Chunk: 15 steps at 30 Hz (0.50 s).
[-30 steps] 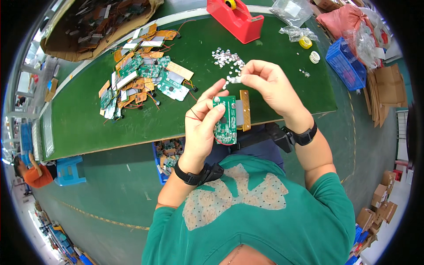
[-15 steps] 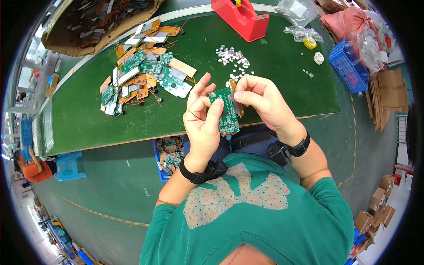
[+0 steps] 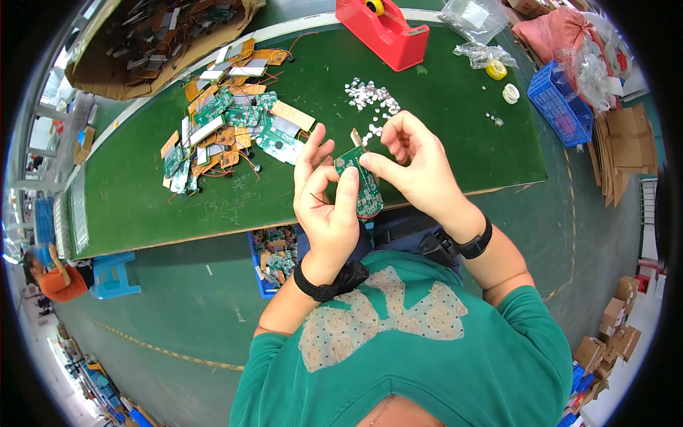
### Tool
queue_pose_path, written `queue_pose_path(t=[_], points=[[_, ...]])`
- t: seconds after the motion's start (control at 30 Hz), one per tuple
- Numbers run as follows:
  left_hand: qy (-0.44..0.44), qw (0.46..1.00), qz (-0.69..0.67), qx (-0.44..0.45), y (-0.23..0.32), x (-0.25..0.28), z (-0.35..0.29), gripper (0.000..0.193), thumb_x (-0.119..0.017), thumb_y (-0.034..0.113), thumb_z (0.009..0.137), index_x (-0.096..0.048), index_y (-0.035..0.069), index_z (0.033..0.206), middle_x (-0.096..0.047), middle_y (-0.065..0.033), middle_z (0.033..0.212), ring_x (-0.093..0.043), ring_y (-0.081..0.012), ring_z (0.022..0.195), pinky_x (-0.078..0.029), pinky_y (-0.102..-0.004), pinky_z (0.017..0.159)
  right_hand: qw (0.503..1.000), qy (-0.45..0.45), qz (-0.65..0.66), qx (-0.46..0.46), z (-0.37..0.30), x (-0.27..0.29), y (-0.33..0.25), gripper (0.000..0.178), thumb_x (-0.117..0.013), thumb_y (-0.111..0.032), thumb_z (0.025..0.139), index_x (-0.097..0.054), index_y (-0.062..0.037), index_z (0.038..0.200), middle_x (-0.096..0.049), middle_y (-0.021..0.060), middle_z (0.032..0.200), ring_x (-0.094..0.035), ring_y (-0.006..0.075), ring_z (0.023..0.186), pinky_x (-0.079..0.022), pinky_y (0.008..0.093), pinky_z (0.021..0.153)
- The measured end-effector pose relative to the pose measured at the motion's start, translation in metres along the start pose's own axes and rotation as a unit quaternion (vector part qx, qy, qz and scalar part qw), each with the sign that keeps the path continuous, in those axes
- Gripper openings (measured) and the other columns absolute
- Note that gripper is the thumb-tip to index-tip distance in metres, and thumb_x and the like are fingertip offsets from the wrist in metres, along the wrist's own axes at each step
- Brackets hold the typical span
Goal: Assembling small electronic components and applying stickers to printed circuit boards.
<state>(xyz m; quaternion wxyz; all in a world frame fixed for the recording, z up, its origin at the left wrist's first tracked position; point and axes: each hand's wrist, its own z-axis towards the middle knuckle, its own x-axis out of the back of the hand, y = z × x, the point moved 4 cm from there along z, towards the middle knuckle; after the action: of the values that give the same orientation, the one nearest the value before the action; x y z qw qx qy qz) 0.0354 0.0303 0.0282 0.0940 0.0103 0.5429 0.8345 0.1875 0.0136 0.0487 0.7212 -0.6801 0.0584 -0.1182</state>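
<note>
Above the table's near edge, my left hand (image 3: 327,210) grips a green circuit board (image 3: 369,196) between thumb and fingers. A red wire curves round the board's lower end. Behind its top, a narrow tan strip (image 3: 357,136) sticks up; the rest of that piece is hidden. My right hand (image 3: 430,171) is on the board's right side, its thumb tip at the upper edge. The fingers of that hand are curled loosely and stand apart from the thumb, with nothing seen between them. Just beyond the hands lie small white pieces (image 3: 368,95), scattered on the green table (image 3: 427,96).
A pile of circuit boards (image 3: 242,116) with wires lies to the left, below a cardboard box (image 3: 107,75). A red tape dispenser (image 3: 388,35) stands at the back. To the right are a yellow tape roll (image 3: 496,69) and a blue crate (image 3: 560,103). A blue bin (image 3: 265,285) sits under the table.
My right fingers have come off the tan piece behind the board and parted from the thumb. That thumb has moved left onto the board's upper edge. My left hand keeps its grip.
</note>
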Motion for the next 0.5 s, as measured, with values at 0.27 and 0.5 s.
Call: queue_pose_path(t=[0.27, 0.5], points=[[0.028, 0.999, -0.043, 0.018, -0.002, 0.0, -0.001, 0.013, -0.06, 0.002, 0.088, -0.057, 0.002, 0.076, -0.045, -0.018, 0.141, -0.05, -0.0266, 0.121, -0.039, -0.04, 0.103, 0.973, 0.06, -0.13, 0.183, -0.019, -0.005, -0.018, 0.005, -0.067, -0.002, 0.083, -0.063, 0.0001, 0.085, -0.057, 0.0057, 0.078, -0.054, 0.0113, 0.064, -0.044, 0.0246, 0.057], [0.019, 0.998, -0.06, 0.013, -0.002, -0.004, -0.004, 0.01, -0.061, 0.001, 0.088, -0.058, 0.002, 0.078, -0.046, -0.0179, 0.139, -0.051, -0.026, 0.12, -0.039, -0.0395, 0.102, 0.997, 0.02, 0.02, 0.069, -0.018, -0.014, -0.001, 0.01, -0.063, -0.006, 0.09, -0.059, 0.0014, 0.086, -0.054, -0.0002, 0.075, -0.047, 0.0043, 0.064, -0.04, 0.0199, 0.056]])
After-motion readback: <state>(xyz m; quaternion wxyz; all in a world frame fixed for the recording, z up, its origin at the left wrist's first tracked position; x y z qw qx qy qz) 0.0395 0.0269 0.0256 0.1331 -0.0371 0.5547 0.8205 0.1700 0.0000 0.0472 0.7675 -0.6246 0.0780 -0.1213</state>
